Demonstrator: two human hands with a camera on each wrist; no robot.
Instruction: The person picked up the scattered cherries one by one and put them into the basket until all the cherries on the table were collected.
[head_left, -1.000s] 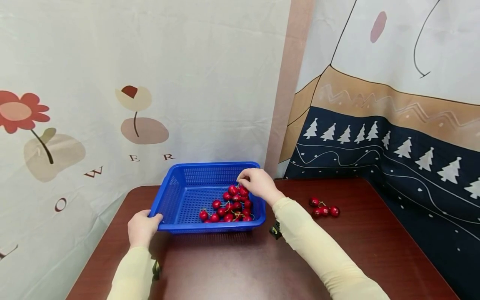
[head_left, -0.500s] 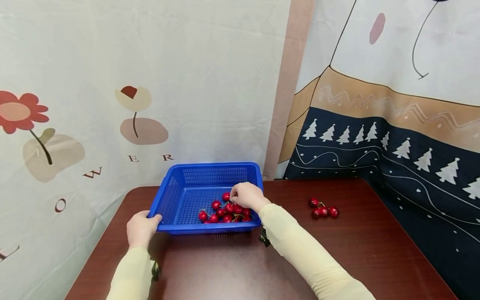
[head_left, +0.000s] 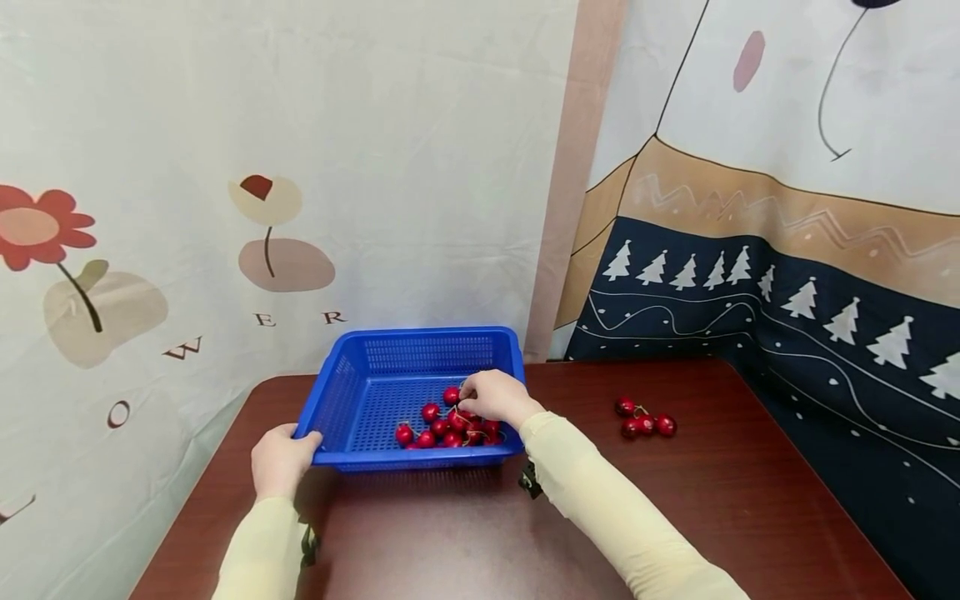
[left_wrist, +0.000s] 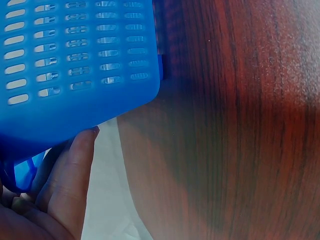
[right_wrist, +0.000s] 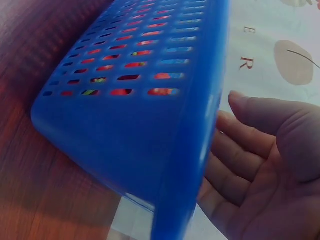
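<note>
A blue perforated plastic basket (head_left: pixel 420 457) stands tilted on the table. My left hand (head_left: pixel 281 462) grips its near left corner, thumb over the rim; in the left wrist view the fingers (left_wrist: pixel 75 165) lie under it. Red cherries with stems (head_left: pixel 438 427) are heaped in the basket's right half. Over that heap my right hand (head_left: pixel 495 395) reaches in, thumb and fingers bent down among the cherries. In the right wrist view the thumb (right_wrist: pixel 260 107) stands close to the index finger, fingertips partly hidden behind the rim; I cannot tell whether they pinch a cherry.
A small cluster of cherries (head_left: pixel 643 421) lies on the brown wooden table (head_left: pixel 705 500), right of the basket. A printed cloth (head_left: pixel 435 167) hangs behind the table, and a dark blue patterned one (head_left: pixel 750 333) runs along the right side.
My right hand has come from the basket's far right side leftward and nearer, down onto the cherries, and has stayed there for the last half second. The left hand keeps its hold.
</note>
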